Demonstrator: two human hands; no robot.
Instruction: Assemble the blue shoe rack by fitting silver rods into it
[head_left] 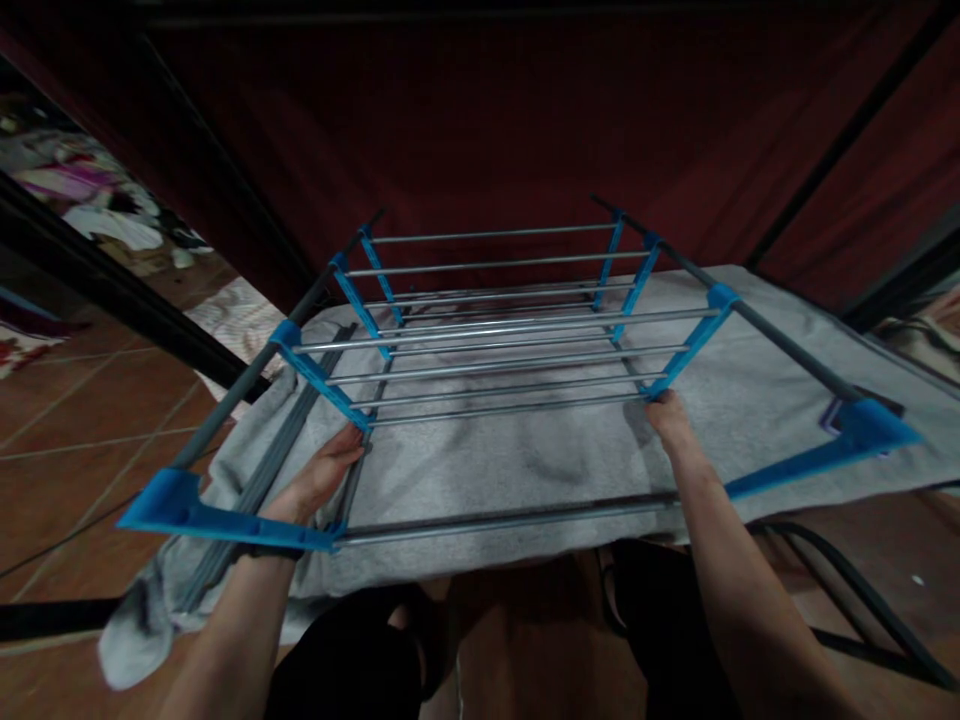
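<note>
A shoe rack (495,325) of thin grey metal tubes and blue plastic brackets lies on a grey blanket. My left hand (330,470) reaches past the front left bracket and has its fingers on the lower end of the blue bracket (322,385) behind it, by the lower side tube. On the other side, my right hand (667,415) grips the lower end of the matching right bracket (690,345). Both hands' fingertips are partly hidden. Several loose grey tubes (281,450) lie along the blanket left of the rack, partly behind my left wrist.
The grey blanket (525,455) covers a low surface in front of me. A dark red fabric panel (480,130) stands behind the rack. Clothes (112,225) are piled at the far left on the tiled floor (75,400). A dark bent metal tube (840,570) is at lower right.
</note>
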